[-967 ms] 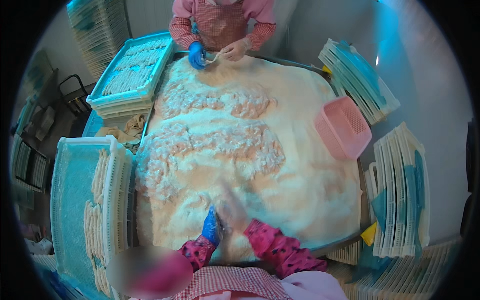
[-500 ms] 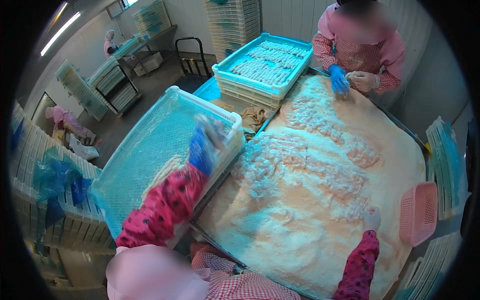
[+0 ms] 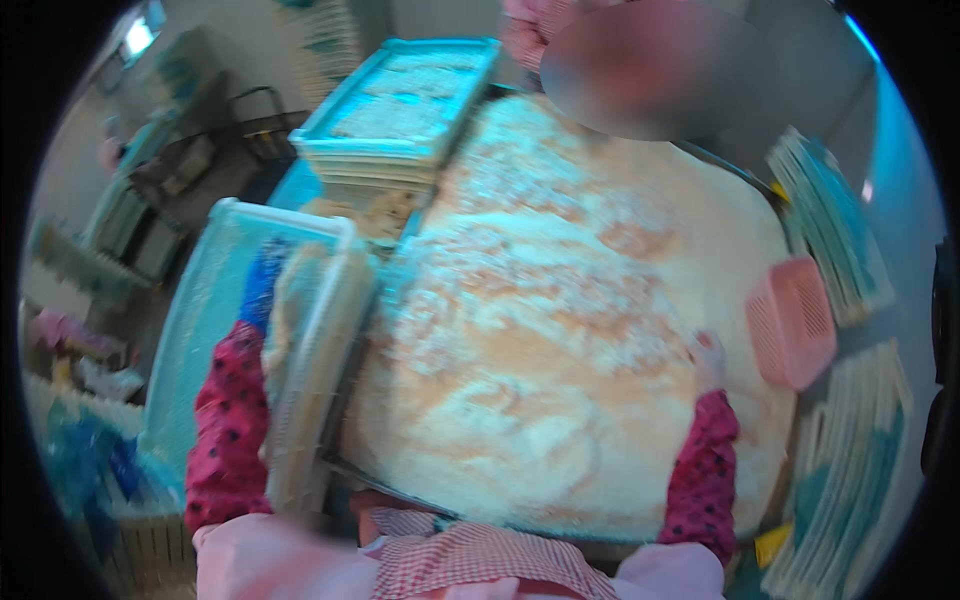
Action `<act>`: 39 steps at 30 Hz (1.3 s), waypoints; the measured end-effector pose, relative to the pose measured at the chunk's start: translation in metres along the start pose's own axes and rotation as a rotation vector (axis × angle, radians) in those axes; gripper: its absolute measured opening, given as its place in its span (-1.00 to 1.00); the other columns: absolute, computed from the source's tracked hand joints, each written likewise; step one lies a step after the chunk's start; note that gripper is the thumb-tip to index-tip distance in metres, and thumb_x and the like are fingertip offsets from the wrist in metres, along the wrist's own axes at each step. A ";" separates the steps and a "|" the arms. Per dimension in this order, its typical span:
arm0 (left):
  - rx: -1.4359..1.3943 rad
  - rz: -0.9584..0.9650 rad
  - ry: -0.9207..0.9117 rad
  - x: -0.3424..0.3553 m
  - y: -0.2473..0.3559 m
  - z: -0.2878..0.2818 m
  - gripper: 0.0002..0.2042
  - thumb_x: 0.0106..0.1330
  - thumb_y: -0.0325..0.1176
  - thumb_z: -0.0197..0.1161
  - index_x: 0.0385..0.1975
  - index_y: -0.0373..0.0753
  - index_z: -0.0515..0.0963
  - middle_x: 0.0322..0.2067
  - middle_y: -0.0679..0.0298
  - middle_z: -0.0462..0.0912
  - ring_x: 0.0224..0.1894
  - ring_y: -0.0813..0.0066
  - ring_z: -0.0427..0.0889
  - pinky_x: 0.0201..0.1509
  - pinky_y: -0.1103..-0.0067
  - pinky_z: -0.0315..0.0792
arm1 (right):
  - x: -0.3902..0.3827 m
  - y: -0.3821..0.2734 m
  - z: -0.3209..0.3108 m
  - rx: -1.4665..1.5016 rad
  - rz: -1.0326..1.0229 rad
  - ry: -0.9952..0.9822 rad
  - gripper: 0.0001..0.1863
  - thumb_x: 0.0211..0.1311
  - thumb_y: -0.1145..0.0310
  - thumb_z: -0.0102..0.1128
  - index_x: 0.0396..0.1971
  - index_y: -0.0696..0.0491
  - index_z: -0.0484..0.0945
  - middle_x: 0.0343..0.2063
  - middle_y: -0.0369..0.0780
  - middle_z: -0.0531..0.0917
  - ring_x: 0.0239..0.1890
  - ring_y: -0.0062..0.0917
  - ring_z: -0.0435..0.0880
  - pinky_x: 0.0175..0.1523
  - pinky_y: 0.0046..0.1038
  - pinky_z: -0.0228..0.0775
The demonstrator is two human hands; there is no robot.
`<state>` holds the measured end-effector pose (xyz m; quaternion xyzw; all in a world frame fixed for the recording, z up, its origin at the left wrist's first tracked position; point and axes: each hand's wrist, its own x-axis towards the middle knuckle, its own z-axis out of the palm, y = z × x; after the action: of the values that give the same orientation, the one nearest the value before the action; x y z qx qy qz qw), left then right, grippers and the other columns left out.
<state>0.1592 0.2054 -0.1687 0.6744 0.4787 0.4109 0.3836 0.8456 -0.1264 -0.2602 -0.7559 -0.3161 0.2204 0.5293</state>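
Note:
My left hand [image 3: 262, 285] in a blue glove reaches into a white-rimmed, lined tray [image 3: 172, 410], beside pale coated strips [image 3: 298, 295]; blur hides whether its fingers grip one. My right hand [image 3: 706, 360] in a pale glove is at the right edge of lumpy coated pieces [image 3: 590, 290] on a broad bed of pale powder [image 3: 500, 460]; its fingertips are too blurred to read.
A stack of trays [image 3: 365, 150] stands at back left, cloths [image 3: 385, 215] below it. A pink basket [image 3: 790, 325] sits on the right, among leaning trays [image 3: 825, 225]. A co-worker [image 3: 525, 30] stands opposite, partly blurred. A trolley [image 3: 260, 110] stands behind.
My left hand has moved from the powder into the left tray. My right hand has moved right and up to the coated pieces. The view has swung left, then partly back.

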 end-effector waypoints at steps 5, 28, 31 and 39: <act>0.007 0.092 -0.249 -0.063 0.122 0.113 -0.57 0.31 -0.40 0.00 0.18 -0.30 0.19 0.04 0.18 0.38 0.07 0.45 0.37 0.16 0.52 0.23 | -0.102 -0.121 0.043 -0.148 -0.441 -0.270 -0.82 -0.04 0.46 0.19 -0.37 0.09 0.47 -0.35 -0.26 0.53 -0.29 -0.59 0.50 -0.14 -0.56 0.35; 0.362 0.438 -0.591 -0.159 0.076 0.243 -0.57 -0.04 -0.53 0.16 -0.08 -0.08 0.48 -0.14 0.23 0.52 -0.15 0.14 0.51 -0.07 0.38 0.42 | -0.202 -0.092 0.081 -0.611 -0.356 -0.509 -0.62 -0.15 0.35 0.28 -0.21 0.00 0.55 -0.27 -0.18 0.59 -0.21 -0.30 0.54 -0.02 -0.32 0.32; 0.520 0.680 -0.676 -0.184 0.072 0.270 -0.55 -0.05 -0.47 0.20 -0.05 -0.07 0.42 -0.06 0.26 0.44 -0.02 0.17 0.41 0.06 0.39 0.31 | -0.213 -0.097 0.113 -0.613 -0.654 -0.503 -0.60 -0.13 0.42 0.25 -0.17 0.00 0.53 -0.23 -0.15 0.58 -0.17 -0.33 0.55 -0.08 -0.36 0.38; 0.306 0.570 -0.740 -0.179 0.068 0.241 -0.73 -0.02 -0.53 0.11 -0.29 -0.14 0.57 -0.16 0.22 0.56 -0.10 0.19 0.51 -0.06 0.40 0.41 | -0.215 -0.108 0.106 -0.537 -0.543 -0.526 -0.60 -0.03 0.32 0.19 -0.11 0.03 0.49 -0.18 -0.14 0.55 -0.25 -0.31 0.55 -0.03 -0.31 0.30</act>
<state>0.3675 -0.0133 -0.2288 0.9280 0.1617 0.1569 0.2969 0.5973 -0.1835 -0.1957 -0.6745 -0.6719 0.1687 0.2553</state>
